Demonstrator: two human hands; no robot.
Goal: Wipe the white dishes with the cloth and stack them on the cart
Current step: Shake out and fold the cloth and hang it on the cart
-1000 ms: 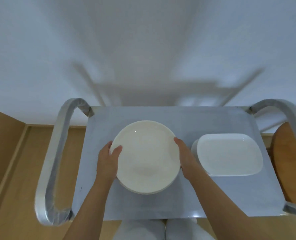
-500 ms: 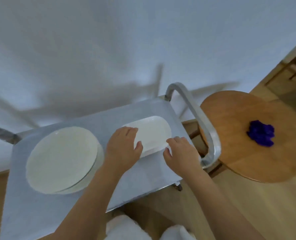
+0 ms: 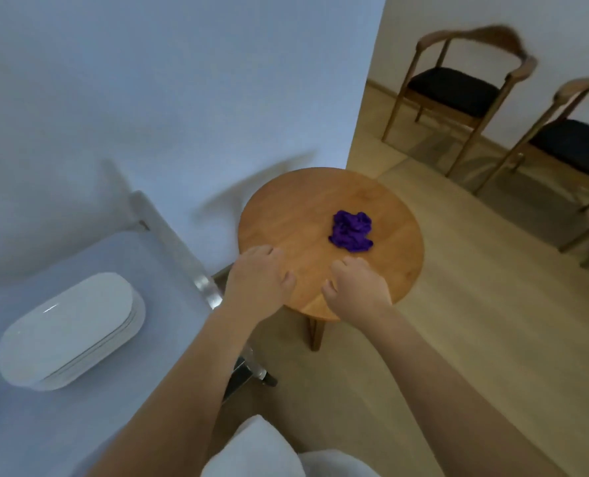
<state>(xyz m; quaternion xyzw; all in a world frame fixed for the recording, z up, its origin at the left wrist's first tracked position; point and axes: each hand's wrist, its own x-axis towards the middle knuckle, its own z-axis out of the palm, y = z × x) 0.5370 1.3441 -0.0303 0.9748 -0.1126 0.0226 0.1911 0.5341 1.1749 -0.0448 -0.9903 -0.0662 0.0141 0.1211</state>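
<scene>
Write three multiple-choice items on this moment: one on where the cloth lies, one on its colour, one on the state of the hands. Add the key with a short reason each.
1. Where does the cloth lie?
A. On the round wooden table
B. On the cart
C. On a chair seat

2. What colour is the cloth?
A. White
B. Purple
C. Green

3. What do the left hand and right hand hold?
A. A dish each
B. The cloth between them
C. Nothing

Key:
1 A: the cloth sits crumpled on the tabletop, beyond both hands.
2 B: it is a deep purple against the wood.
3 C: both hands hang over the near edge of the table with loosely curled fingers and no grip on anything; the stacked white dishes lie on the cart, apart from them.
</scene>
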